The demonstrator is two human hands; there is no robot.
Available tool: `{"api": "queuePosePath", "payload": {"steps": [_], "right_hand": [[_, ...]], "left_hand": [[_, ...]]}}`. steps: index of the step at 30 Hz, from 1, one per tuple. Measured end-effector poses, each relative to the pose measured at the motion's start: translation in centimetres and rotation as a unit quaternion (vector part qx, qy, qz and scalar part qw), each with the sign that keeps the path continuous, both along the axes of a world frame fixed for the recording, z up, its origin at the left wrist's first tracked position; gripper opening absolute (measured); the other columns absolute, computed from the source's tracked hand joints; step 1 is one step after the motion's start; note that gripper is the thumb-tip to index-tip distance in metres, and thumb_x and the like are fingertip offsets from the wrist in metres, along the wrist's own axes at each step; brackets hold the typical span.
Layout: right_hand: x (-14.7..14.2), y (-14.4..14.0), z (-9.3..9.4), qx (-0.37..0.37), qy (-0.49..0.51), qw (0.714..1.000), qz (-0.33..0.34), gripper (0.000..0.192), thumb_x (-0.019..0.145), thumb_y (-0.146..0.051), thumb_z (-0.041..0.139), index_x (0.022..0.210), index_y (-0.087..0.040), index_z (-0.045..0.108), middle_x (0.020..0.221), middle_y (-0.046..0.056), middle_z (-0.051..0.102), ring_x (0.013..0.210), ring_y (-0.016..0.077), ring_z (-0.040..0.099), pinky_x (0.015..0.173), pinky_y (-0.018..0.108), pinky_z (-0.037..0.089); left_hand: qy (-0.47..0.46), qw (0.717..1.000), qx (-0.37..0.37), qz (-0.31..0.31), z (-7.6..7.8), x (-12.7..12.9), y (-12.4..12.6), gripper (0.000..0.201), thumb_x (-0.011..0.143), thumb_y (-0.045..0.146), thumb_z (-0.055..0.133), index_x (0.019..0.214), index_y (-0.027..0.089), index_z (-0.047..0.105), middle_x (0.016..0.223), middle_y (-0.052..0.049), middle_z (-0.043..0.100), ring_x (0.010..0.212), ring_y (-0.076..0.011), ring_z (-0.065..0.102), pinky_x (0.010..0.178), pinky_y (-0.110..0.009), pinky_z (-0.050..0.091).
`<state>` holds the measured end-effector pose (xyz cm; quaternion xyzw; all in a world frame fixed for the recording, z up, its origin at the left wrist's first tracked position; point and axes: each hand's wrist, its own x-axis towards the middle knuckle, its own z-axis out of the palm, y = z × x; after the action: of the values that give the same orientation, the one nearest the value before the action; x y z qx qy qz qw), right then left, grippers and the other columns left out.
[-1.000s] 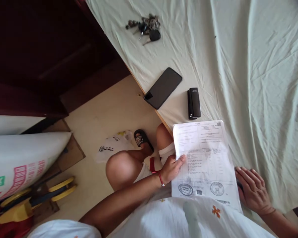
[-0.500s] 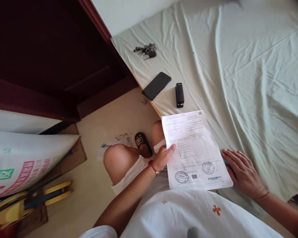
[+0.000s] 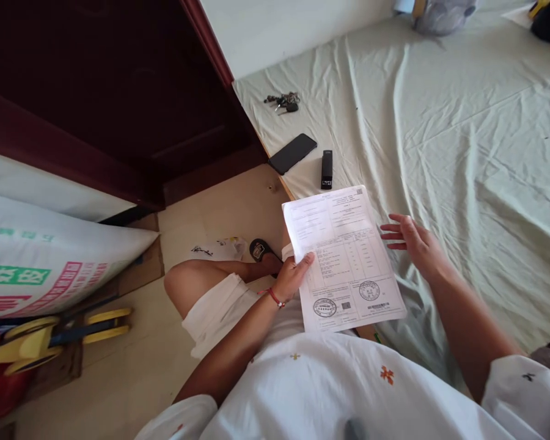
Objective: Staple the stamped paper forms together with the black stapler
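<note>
Head view: your left hand (image 3: 289, 278) pinches the printed sheet (image 3: 343, 260) at its left edge, over the bed (image 3: 462, 153) edge; your right hand (image 3: 415, 241) hovers beside it, fingers spread.

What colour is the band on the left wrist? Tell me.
Red, a thin band by the left hand, in the head view.
</note>
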<state>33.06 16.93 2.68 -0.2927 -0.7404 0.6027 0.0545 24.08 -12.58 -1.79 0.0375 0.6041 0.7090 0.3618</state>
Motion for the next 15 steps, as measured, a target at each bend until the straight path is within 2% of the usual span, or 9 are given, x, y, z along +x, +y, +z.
{"api": "queuePosePath", "payload": {"steps": [3,7,11,15], "right_hand": [[-1.7,-0.5,-1.9,-0.038,0.030,0.997,0.067,0.072,0.086,-0.076,0.065,0.133,-0.021,0.064,0.107,0.010,0.078,0.089,0.0225,0.075,0.074,0.034,0.062],[-1.7,-0.5,-4.3,-0.032,0.083,0.989,0.115,0.059,0.081,-0.062,0.080,0.124,-0.023,0.068,0.098,0.006,0.078,0.082,0.0205,0.073,0.070,0.031,0.060],[-1.3,0.1,-5.4,-0.039,0.100,0.988,0.114,0.048,0.080,-0.057,0.083,0.112,-0.024,0.070,0.091,0.004,0.077,0.076,0.0190,0.070,0.067,0.031,0.058],[-1.3,0.3,-6.1,0.018,0.099,0.990,0.094,0.038,0.084,-0.056,0.078,0.102,-0.024,0.069,0.087,0.003,0.074,0.075,0.0177,0.067,0.068,0.031,0.054]], "left_hand": [[-0.005,1.000,0.024,0.014,-0.2,0.1,-0.2,0.055,0.087,0.056,0.077,0.124,0.016,0.077,0.136,-0.013,0.073,0.131,-0.0340,0.065,0.121,-0.049,0.045],[-0.051,0.997,0.038,0.041,-1.0,0.3,-0.2,0.061,0.079,0.056,0.085,0.123,0.015,0.077,0.134,-0.015,0.073,0.132,-0.0377,0.064,0.122,-0.053,0.043],[-0.085,0.994,0.053,0.049,-1.4,0.3,0.1,0.062,0.075,0.053,0.089,0.122,0.016,0.078,0.133,-0.015,0.074,0.133,-0.0395,0.063,0.122,-0.056,0.041],[-0.130,0.988,0.079,0.017,-0.7,0.0,-0.3,0.059,0.076,0.051,0.089,0.121,0.015,0.077,0.130,-0.017,0.075,0.135,-0.0416,0.062,0.121,-0.058,0.041]]}}
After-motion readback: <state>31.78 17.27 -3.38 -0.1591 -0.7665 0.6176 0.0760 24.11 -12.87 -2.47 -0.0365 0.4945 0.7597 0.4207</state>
